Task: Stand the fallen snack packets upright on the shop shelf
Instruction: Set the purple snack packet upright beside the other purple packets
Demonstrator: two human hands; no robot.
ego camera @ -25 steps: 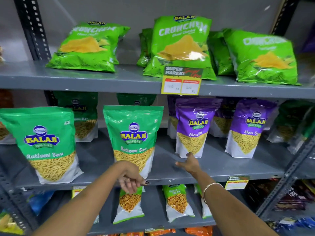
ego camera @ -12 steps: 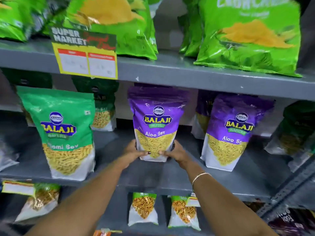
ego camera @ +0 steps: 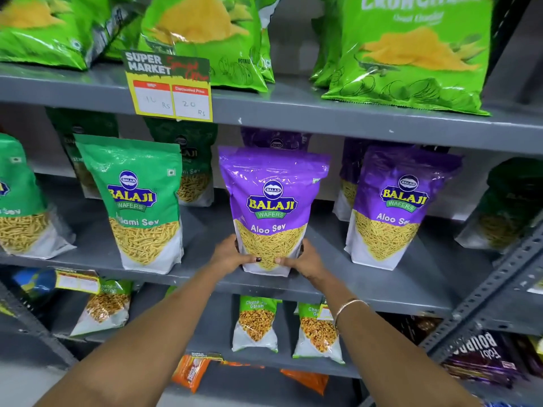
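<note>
A purple Aloo Sev packet (ego camera: 273, 201) stands upright near the front edge of the middle grey shelf (ego camera: 382, 282). My left hand (ego camera: 232, 254) grips its lower left corner and my right hand (ego camera: 302, 259) grips its lower right corner. A second purple Aloo Sev packet (ego camera: 396, 207) stands upright to its right. A green Ratlami Sev packet (ego camera: 141, 201) stands upright to its left. More packets stand behind these in shadow.
Green Crunchem chip bags (ego camera: 411, 51) lean on the top shelf (ego camera: 323, 113), which carries a yellow price tag (ego camera: 170, 89). Small Chana Garam packets (ego camera: 255, 324) stand on the lower shelf. A perforated metal upright (ego camera: 493, 283) rises at the right.
A second ago my hands were lower and apart, off the packet. They then closed on the purple packet's bottom corners. The view has moved closer and to the right.
</note>
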